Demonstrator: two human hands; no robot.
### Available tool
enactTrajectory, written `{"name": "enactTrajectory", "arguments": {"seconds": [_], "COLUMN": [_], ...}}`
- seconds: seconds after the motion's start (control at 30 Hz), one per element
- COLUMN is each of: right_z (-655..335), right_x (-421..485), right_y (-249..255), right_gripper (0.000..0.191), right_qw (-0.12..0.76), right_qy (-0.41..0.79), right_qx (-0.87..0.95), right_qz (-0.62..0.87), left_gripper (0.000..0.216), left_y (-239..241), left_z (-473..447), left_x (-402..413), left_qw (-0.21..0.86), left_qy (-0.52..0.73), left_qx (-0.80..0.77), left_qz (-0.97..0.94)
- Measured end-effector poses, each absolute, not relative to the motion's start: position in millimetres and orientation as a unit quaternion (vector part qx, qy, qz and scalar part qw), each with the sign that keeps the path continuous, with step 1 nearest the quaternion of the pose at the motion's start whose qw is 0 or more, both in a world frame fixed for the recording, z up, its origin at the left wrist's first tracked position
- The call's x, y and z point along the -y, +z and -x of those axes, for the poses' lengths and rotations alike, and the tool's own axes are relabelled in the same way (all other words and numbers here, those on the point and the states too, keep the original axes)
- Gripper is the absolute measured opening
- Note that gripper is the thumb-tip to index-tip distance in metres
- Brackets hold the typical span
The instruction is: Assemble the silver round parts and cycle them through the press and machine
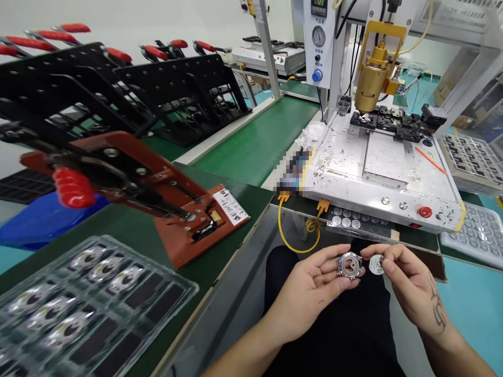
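Note:
My left hand holds a metal watch case by its edges, its round opening turned up toward me. Close beside it, my right hand pinches a round white sticker with small dark print between thumb and fingers. The sticker and the watch case are a short gap apart. Both hands are above my lap, in front of the press machine's base.
At left stands a brown toggle press with a red handle. A clear tray holds several shiny parts. Black racks with red handles line the green conveyor. A sticker sheet lies under the machine's front edge; a yellow cable hangs nearby.

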State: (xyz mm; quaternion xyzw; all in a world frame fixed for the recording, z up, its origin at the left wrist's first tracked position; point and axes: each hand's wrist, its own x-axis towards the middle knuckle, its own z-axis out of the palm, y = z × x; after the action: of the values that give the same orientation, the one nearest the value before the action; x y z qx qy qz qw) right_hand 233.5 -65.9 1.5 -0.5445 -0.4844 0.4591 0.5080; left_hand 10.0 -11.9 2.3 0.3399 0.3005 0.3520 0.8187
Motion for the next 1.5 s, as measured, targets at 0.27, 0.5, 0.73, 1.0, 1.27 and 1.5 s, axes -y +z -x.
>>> {"name": "enactTrajectory", "arguments": {"seconds": [0.27, 0.5, 0.73, 1.0, 1.27, 1.5], "right_z": [-233, -235, -235, -233, -237, -237], "right_x": [66, 67, 67, 68, 72, 73], "right_y": [1, -4, -4, 0, -5, -6], "right_gripper": [0.024, 0.022, 0.02, 0.017, 0.017, 0.017], "right_qw": [0.508, 0.512, 0.519, 0.527, 0.529, 0.533], "right_qy": [0.468, 0.475, 0.491, 0.512, 0.509, 0.514], "right_qx": [0.486, 0.485, 0.475, 0.468, 0.466, 0.461], "right_qz": [0.535, 0.526, 0.514, 0.491, 0.494, 0.49], "left_gripper": [0.054, 0.05, 0.052, 0.056, 0.053, 0.053], "left_y": [1, 3, 7, 8, 2, 2], "left_z": [-9, -10, -10, -9, -11, -11], "left_x": [11, 13, 12, 9, 8, 8], "left_qw": [0.821, 0.815, 0.819, 0.839, 0.852, 0.855], "left_qy": [0.346, 0.352, 0.344, 0.327, 0.322, 0.322], "left_qx": [-0.302, -0.299, -0.31, -0.319, -0.305, -0.3], "left_qz": [-0.338, -0.35, -0.34, -0.296, -0.277, -0.274]}}
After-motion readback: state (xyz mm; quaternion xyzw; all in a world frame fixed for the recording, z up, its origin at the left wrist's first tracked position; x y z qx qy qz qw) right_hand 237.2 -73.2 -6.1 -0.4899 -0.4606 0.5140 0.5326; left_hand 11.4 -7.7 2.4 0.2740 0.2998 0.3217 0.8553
